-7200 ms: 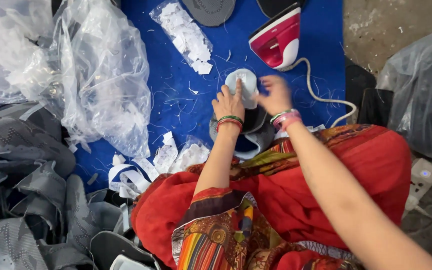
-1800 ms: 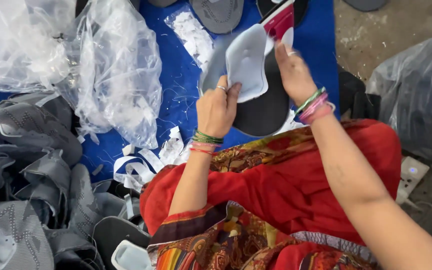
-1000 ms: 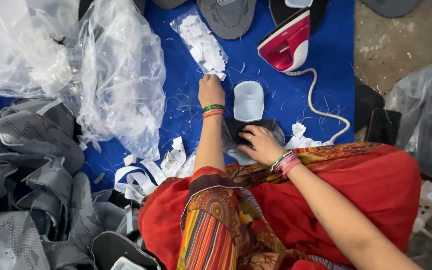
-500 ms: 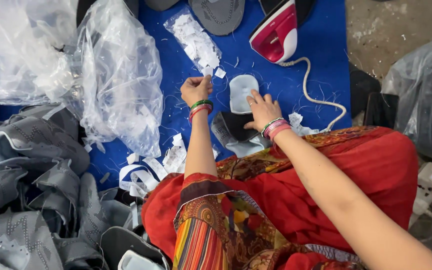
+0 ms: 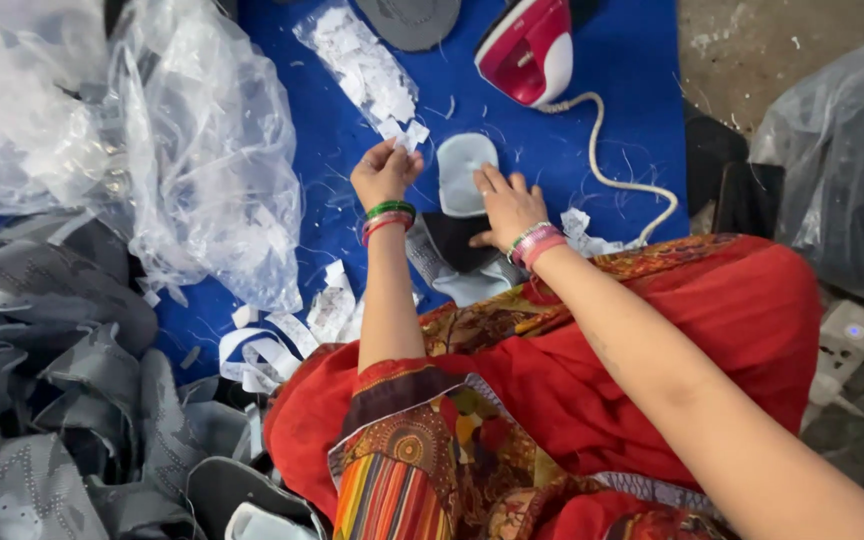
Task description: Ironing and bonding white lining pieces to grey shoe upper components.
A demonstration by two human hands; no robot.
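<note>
My left hand [image 5: 384, 172] is pinched on a small white paper label [image 5: 410, 135] at the near end of a clear packet of white labels [image 5: 360, 60] on the blue mat [image 5: 512, 140]. My right hand [image 5: 508, 205] lies flat, fingers spread, pressing on the edge of a pale oval insole piece [image 5: 464, 172] and the dark shoe part [image 5: 457, 240] under it. Both wrists wear coloured bangles.
A pink and white iron [image 5: 530, 48] with its white cord [image 5: 602, 150] stands on the mat at the back. Clear plastic bags [image 5: 192, 150] lie left, grey shoe uppers [image 5: 42, 400] lower left, white paper scraps [image 5: 292, 325], a white power strip [image 5: 847, 340] right.
My left hand has reached to the label packet and pinched a label. My right hand has laid the pale insole piece down on the mat and now presses it.
</note>
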